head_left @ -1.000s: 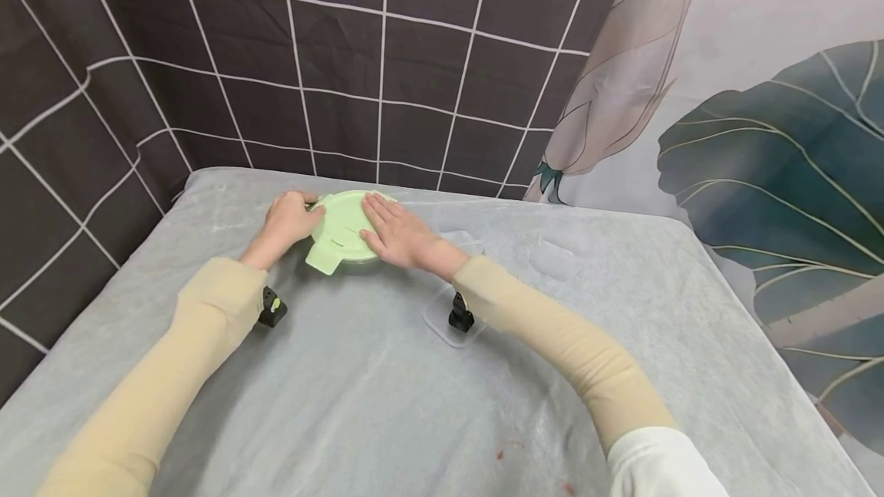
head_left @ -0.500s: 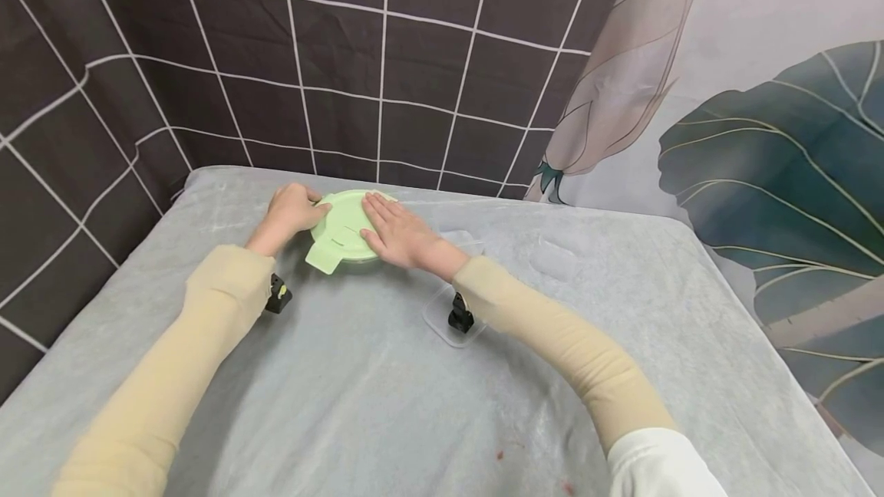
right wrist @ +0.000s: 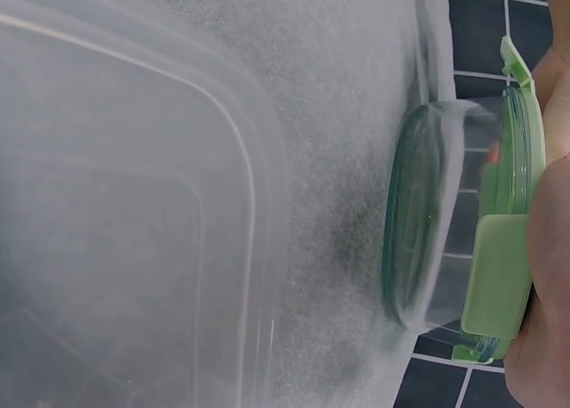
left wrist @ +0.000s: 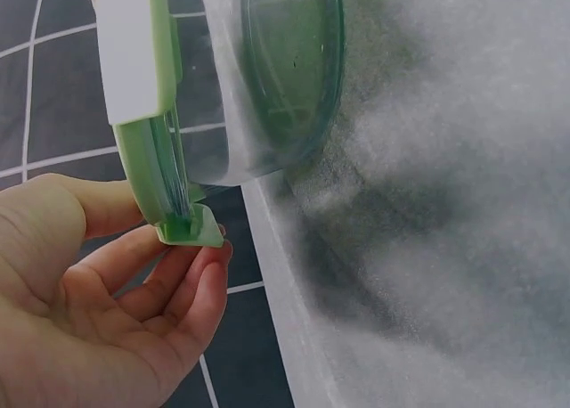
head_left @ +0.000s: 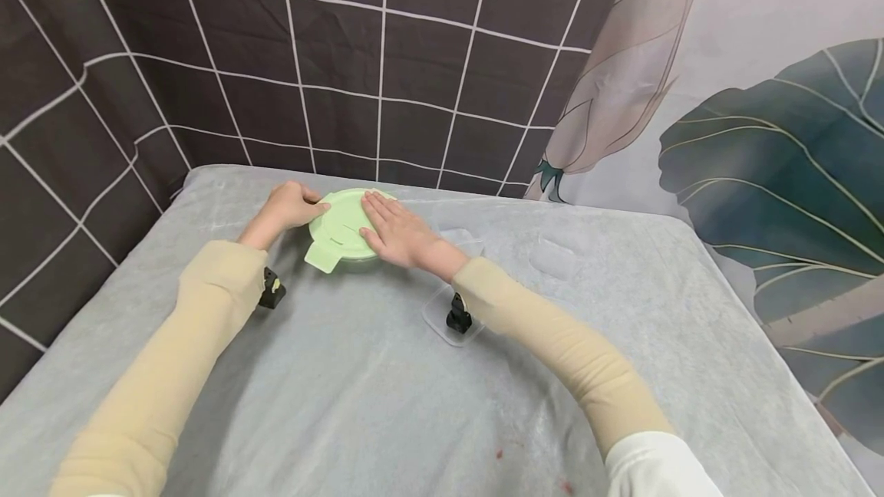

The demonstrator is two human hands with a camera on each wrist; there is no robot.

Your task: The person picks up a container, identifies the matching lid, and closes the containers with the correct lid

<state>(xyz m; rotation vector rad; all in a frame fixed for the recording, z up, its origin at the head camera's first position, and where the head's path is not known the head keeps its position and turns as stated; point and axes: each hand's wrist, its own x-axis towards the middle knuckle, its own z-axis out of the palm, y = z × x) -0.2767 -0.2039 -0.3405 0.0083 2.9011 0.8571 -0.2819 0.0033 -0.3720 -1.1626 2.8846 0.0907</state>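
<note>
A round glass food container [right wrist: 417,216] with a light green lid [head_left: 341,225] stands on the grey-covered table near its back edge. Clip flaps [right wrist: 497,274] hang from the lid's rim; one sticks outward toward the near left. My left hand [head_left: 282,207] is at the lid's left edge. In the left wrist view its thumb lies against the lid's rim and its curled fingers touch a raised clip [left wrist: 196,230] from below. My right hand [head_left: 400,236] rests flat on top of the lid's right side, fingers straight.
A clear plastic box [right wrist: 116,212] lies under my right forearm, partly hidden by it. Farther right is another translucent piece [head_left: 552,259], hard to make out. Dark gridded cloth [head_left: 345,98] rises behind the table. Small red specks mark the table cover [head_left: 387,405].
My left hand has shifted slightly up and right along the lid's left edge, its forearm moving with it. The right hand and the container have stayed in place.
</note>
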